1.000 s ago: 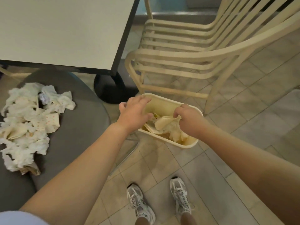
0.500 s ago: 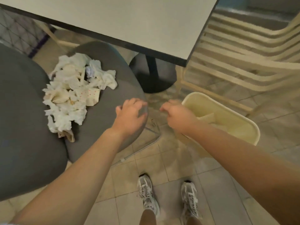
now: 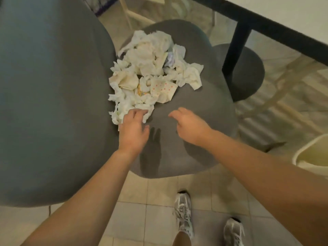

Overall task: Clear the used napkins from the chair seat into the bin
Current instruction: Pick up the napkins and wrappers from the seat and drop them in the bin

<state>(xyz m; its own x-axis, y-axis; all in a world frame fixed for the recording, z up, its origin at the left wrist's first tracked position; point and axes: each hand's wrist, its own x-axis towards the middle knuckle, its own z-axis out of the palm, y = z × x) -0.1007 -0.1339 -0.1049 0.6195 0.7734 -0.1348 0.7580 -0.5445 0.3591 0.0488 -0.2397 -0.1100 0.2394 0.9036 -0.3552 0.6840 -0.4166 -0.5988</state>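
A heap of crumpled white napkins lies on the grey chair seat, toward its back. My left hand reaches over the near edge of the heap, its fingertips on the nearest napkin, fingers loosely bent and holding nothing. To its right my right hand hovers above bare seat with its fingers relaxed and empty. The cream bin stands on the floor at the right edge of the view, only its rim and part of its inside showing.
The chair's grey backrest fills the left. A white table with a black edge and a black pedestal leg stands at the upper right. Pale slatted chairs are blurred at the right. My two shoes stand on the tiled floor.
Both hands left the bin, where they had dropped napkins, and swung left over the seat. The left hand now touches the heap. The view turned left, pushing the bin to the right edge.
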